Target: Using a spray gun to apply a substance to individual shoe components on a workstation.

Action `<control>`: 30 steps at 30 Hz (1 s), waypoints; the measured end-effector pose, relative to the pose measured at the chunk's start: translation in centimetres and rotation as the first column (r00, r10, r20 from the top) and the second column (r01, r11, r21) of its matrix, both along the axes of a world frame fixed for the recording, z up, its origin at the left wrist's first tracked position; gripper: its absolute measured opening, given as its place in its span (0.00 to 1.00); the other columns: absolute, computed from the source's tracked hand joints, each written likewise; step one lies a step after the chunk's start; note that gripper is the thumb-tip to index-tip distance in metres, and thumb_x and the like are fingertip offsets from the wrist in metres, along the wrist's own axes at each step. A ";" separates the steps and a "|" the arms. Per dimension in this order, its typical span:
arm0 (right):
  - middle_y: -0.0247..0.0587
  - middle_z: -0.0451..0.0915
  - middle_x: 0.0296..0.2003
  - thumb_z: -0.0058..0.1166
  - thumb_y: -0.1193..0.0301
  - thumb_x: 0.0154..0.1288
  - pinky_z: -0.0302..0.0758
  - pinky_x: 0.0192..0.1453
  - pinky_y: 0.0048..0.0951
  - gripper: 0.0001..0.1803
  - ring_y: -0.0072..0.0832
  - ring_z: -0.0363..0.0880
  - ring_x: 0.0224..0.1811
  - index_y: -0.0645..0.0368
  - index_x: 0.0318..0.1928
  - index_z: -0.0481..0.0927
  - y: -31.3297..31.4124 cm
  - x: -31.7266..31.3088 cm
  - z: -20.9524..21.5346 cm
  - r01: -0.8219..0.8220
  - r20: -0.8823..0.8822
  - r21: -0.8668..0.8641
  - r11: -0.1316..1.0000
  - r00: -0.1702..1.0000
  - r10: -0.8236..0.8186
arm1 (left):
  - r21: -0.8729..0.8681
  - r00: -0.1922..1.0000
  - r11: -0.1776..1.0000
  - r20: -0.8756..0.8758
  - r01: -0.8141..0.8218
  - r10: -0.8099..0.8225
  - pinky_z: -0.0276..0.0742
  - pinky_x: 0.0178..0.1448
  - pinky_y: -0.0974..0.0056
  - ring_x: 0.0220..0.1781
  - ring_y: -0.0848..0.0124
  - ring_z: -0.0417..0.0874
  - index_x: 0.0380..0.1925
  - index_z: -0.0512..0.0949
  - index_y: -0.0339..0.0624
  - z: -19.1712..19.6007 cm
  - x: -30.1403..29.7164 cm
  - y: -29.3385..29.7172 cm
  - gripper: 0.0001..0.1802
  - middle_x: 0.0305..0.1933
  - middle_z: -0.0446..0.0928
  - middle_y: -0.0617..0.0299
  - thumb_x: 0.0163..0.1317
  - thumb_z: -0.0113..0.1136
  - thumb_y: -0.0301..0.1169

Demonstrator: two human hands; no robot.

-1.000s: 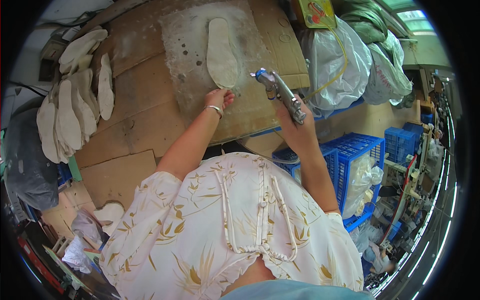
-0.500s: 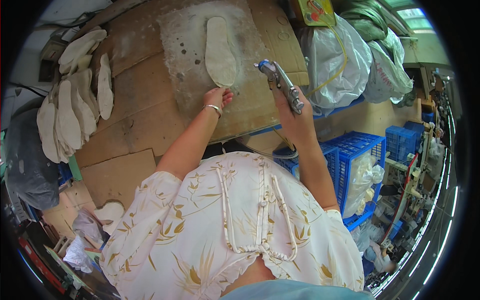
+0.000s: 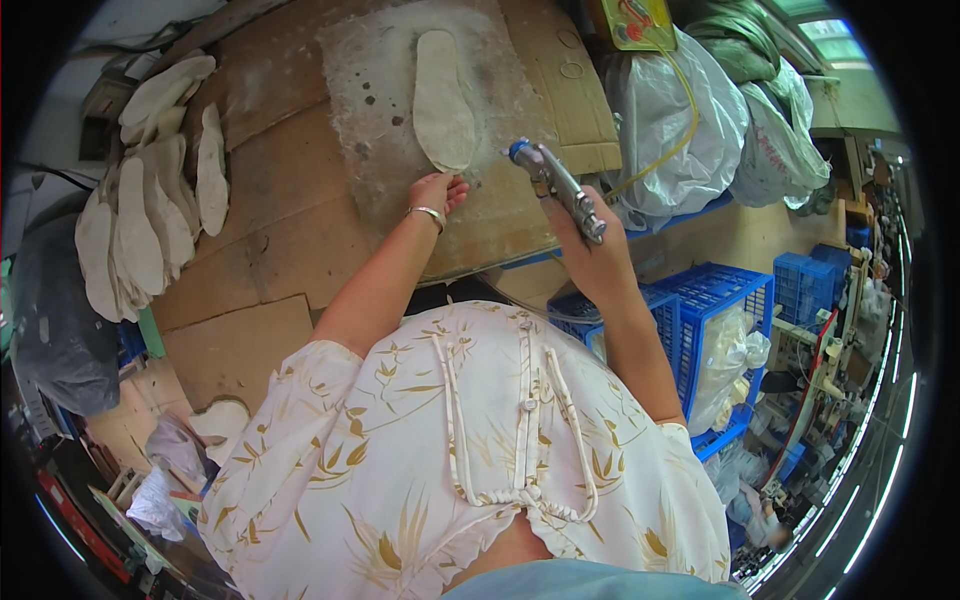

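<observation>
A pale insole lies on a whitish, stained sheet with its heel end toward me. At that heel edge is my left hand, a bracelet on its wrist; its fingers are curled in and pinch the insole's tip. To the right, my right hand is wrapped round a metal spray gun. The gun's blue-ringed nozzle points up and left toward the insole, apart from it. My palm hides much of the gun's handle.
Several loose insoles are heaped at the left of the cardboard-covered table. Plastic bags stand beyond its right edge, where a yellow hose hangs. Blue crates are at my right, and a dark bag at the far left.
The spray gun has tilted in my right hand, and its nozzle sits slightly lower. My left hand stays at the insole's heel.
</observation>
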State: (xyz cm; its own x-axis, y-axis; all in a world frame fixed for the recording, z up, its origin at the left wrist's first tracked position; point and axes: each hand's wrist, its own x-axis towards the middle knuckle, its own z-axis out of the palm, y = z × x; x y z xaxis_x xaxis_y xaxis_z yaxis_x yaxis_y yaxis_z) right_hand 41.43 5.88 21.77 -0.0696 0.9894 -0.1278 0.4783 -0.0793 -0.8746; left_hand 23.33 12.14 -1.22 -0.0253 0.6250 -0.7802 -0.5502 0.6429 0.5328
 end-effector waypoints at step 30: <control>0.37 0.69 0.19 0.53 0.69 0.62 0.65 0.28 0.25 0.09 0.23 0.64 0.21 0.61 0.37 0.72 -3.3 2.0 -0.2 -0.079 -0.006 -0.084 0.993 0.997 0.079 | 0.023 0.999 0.999 0.011 0.035 -0.035 0.80 0.34 0.69 0.34 0.69 0.81 0.41 0.72 0.36 -0.6 -0.2 -0.4 0.09 0.38 0.77 0.58 0.62 0.50 0.27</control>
State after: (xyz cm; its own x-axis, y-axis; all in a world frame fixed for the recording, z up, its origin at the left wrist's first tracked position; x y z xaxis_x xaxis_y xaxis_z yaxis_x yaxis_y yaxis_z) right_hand 43.42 2.59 21.55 -0.1475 0.9665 -0.2102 0.4834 -0.1150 -0.8678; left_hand 23.09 11.70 -1.79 0.0053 0.6428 -0.7660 -0.5337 0.6496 0.5415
